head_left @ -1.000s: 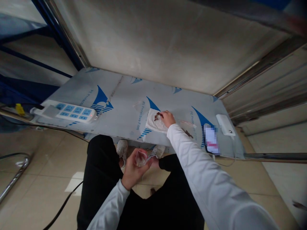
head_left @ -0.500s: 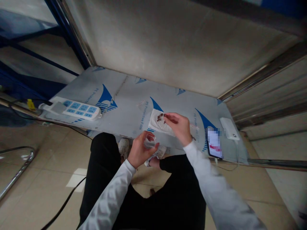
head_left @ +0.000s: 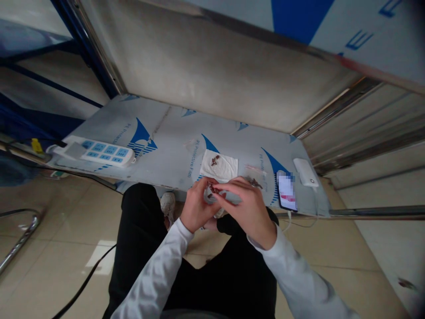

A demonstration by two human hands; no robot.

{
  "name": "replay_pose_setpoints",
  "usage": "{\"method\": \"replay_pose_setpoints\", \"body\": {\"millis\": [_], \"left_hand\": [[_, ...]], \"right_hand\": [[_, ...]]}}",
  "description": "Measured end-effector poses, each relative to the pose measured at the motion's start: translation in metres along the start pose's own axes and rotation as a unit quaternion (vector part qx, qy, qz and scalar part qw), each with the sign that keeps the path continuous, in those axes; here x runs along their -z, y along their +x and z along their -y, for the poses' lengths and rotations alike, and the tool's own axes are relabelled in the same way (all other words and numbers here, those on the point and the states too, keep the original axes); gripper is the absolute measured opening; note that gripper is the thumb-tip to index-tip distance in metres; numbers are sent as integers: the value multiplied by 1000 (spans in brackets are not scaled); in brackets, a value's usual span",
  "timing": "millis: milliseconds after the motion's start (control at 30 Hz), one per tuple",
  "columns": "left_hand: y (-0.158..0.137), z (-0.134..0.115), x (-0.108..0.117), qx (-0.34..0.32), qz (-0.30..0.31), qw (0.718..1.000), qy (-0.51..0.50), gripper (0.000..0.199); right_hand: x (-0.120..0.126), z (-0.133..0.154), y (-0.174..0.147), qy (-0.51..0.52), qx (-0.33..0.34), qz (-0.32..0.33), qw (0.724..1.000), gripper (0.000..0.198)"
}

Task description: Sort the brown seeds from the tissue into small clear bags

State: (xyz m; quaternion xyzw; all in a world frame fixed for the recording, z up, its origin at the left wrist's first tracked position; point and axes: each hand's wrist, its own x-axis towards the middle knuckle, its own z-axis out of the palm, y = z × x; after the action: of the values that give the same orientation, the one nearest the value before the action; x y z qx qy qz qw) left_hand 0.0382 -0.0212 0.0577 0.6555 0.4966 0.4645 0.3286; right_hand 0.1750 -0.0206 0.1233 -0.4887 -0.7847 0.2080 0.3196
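My left hand [head_left: 195, 206] curls around a small clear plastic container [head_left: 208, 195] just in front of the table edge; its exact shape is partly hidden by my fingers. My right hand [head_left: 250, 206] has come up against it, thumb and fingertips pinching small dark brown metal-looking pieces [head_left: 213, 189] at its mouth. Whether those pieces touch the container is unclear. Beyond my hands a folded white tissue [head_left: 223, 172] lies on the table, with a few similar brown pieces [head_left: 215, 160] on it. More brown pieces [head_left: 255, 183] lie right of the tissue, partly behind my right hand.
The table [head_left: 172, 141] wears printed protective film. A white power strip [head_left: 99, 150] sits at the left end. To the right are a phone [head_left: 287, 191] with a cable and a white power bank [head_left: 305, 172]. An overhead shelf [head_left: 332, 26] juts in at top right.
My right hand has moved from the tissue back and down to my left hand, carrying small brown pieces. Fewer pieces show on the tissue. The view has shifted slightly.
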Motion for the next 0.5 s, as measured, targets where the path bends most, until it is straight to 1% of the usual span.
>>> {"method": "replay_pose_setpoints", "body": {"millis": [200,267,333,400,467,500], "left_hand": [[-1,4,4,3,6,1000,14,28],[-2,7,5,3,7,1000,15,28],[-2,10,6,4,6,1000,15,28],[-3,13,7,8,-2,1000,14,25],[-4,16,7,16,-15,1000,16,21],[-5,18,8,20,-22,999,18,19]], "right_hand": [[5,3,6,-16,-32,80,996,25],[5,5,7,-12,-31,93,995,25],[4,2,8,9,-29,98,995,24],[-1,-14,12,45,-37,74,996,21],[-11,-46,22,61,-62,20,996,18],[-19,-66,29,46,-81,-15,996,17]]}}
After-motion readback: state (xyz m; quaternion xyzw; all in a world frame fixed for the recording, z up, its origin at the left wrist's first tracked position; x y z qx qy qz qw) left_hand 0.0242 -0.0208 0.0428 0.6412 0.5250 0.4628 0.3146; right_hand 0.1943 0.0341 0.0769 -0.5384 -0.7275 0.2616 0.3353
